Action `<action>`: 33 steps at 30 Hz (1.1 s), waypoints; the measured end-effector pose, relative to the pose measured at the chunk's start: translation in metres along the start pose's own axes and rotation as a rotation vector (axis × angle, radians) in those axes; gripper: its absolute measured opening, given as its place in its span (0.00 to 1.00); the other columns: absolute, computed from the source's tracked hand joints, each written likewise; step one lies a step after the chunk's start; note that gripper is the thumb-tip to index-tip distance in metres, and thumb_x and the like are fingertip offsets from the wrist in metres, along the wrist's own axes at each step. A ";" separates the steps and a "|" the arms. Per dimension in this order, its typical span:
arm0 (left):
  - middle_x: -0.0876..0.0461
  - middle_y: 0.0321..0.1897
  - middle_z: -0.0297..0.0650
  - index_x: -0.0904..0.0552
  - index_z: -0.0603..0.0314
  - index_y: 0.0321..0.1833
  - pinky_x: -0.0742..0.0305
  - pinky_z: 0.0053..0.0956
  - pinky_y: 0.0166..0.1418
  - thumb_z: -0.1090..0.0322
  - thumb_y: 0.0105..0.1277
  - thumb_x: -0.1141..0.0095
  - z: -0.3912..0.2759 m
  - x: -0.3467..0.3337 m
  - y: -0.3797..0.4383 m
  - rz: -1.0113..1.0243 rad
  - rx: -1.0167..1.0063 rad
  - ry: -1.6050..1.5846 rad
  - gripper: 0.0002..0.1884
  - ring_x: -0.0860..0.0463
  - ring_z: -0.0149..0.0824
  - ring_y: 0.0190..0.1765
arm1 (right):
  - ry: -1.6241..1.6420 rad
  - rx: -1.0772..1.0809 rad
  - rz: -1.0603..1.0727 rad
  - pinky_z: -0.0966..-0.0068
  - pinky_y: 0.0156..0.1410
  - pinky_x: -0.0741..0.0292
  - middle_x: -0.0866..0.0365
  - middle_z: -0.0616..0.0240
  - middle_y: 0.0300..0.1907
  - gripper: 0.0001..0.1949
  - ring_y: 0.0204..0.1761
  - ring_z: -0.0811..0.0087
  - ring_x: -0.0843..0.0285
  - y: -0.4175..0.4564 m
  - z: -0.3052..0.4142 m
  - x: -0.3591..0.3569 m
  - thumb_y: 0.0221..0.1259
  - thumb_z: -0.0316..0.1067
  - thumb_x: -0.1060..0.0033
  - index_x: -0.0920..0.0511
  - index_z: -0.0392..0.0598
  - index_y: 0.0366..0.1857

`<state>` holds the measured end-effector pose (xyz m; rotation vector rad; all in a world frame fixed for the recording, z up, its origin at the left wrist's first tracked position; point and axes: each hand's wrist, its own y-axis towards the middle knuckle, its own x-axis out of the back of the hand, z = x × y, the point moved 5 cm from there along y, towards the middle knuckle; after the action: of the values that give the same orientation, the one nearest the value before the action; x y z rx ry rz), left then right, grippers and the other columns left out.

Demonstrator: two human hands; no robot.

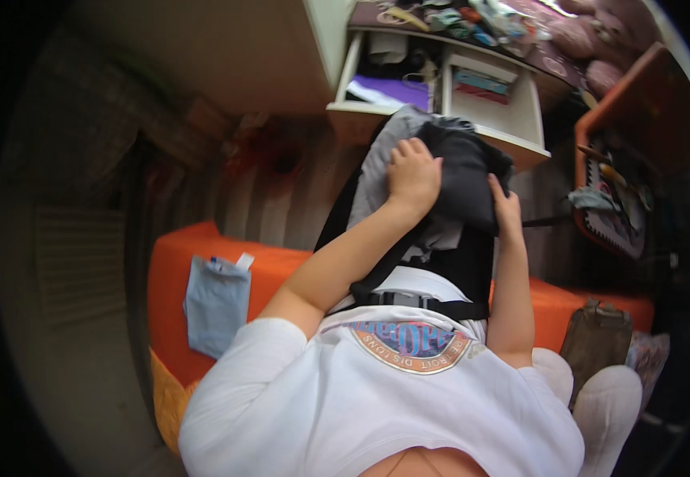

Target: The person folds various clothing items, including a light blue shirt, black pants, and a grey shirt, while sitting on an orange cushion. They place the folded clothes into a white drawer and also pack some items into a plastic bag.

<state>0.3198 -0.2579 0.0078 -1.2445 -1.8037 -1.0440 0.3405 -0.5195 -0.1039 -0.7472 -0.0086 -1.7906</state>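
A dark grey folded garment (461, 173) lies across my lap, over black trousers (345, 206). Beside and partly under it is a light grey cloth (371, 170), bunched towards my knees. My left hand (414, 179) rests at the left edge of the dark garment with its fingers curled into the cloth; what lies under the fingers is hidden. At the opposite edge my right hand (506, 208) grips the dark garment, thumb on top and the other fingers mostly out of sight beneath.
Two open drawers, one with purple cloth (395, 89) and one with small boxes (481, 86), face my knees. A cluttered desktop (380, 15) is above. Folded light blue cloth (219, 304) lies on the orange seat (172, 286). A brown bag (596, 346) is at right, near an orange-framed organiser (580, 173).
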 end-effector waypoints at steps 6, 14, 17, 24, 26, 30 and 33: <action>0.21 0.50 0.69 0.28 0.85 0.56 0.25 0.41 0.62 0.46 0.59 0.36 0.022 -0.012 0.002 0.358 0.307 -0.749 0.40 0.21 0.62 0.58 | 0.229 0.441 -0.090 0.76 0.51 0.23 0.14 0.64 0.39 0.17 0.43 0.74 0.20 -0.026 0.028 0.016 0.68 0.45 0.35 0.15 0.38 0.43; 0.17 0.53 0.46 0.23 0.67 0.61 0.21 0.34 0.61 0.77 0.52 0.28 0.066 0.118 -0.022 0.467 0.205 -1.974 0.31 0.17 0.40 0.54 | 0.456 0.707 0.186 0.72 0.61 0.22 0.24 0.53 0.60 0.23 0.57 0.64 0.22 -0.122 0.181 -0.001 0.69 0.33 0.38 0.32 0.40 0.65; 0.17 0.55 0.45 0.22 0.68 0.60 0.25 0.34 0.66 0.77 0.51 0.29 0.131 0.220 -0.071 -0.093 0.192 -1.502 0.30 0.17 0.40 0.57 | 0.379 0.922 0.472 0.74 0.59 0.22 0.25 0.56 0.60 0.25 0.56 0.67 0.21 -0.170 0.228 -0.076 0.68 0.30 0.37 0.33 0.44 0.67; 0.22 0.62 0.52 0.27 0.71 0.66 0.23 0.40 0.66 0.76 0.66 0.45 0.277 0.348 -0.230 -0.669 0.513 -1.294 0.24 0.19 0.46 0.61 | 0.412 0.948 0.959 0.81 0.54 0.25 0.24 0.65 0.57 0.30 0.50 0.78 0.21 -0.231 0.242 -0.163 0.65 0.27 0.34 0.34 0.50 0.70; 0.24 0.65 0.51 0.31 0.69 0.70 0.25 0.42 0.68 0.75 0.69 0.47 0.315 0.345 -0.280 -0.633 0.533 -1.351 0.26 0.21 0.49 0.63 | 0.391 0.933 1.005 0.81 0.53 0.27 0.24 0.65 0.56 0.29 0.48 0.79 0.22 -0.233 0.236 -0.165 0.65 0.27 0.35 0.34 0.50 0.69; 0.24 0.64 0.43 0.31 0.62 0.70 0.27 0.36 0.67 0.79 0.60 0.36 0.409 0.250 -0.420 -0.609 1.180 -0.890 0.33 0.24 0.42 0.64 | 0.291 0.893 0.967 0.81 0.53 0.27 0.23 0.65 0.55 0.28 0.47 0.79 0.22 -0.206 0.210 -0.145 0.65 0.27 0.35 0.33 0.51 0.69; 0.21 0.59 0.44 0.27 0.64 0.65 0.26 0.37 0.64 0.82 0.53 0.34 0.451 0.209 -0.459 -0.749 1.273 -0.862 0.33 0.22 0.43 0.60 | 0.260 0.795 0.866 0.81 0.55 0.26 0.21 0.65 0.52 0.26 0.48 0.79 0.22 -0.165 0.179 -0.110 0.67 0.28 0.38 0.33 0.49 0.69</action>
<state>-0.2227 0.1296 -0.1069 -0.1241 -2.8797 0.5732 0.3015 -0.3002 0.0436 0.0847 -0.1849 -0.9009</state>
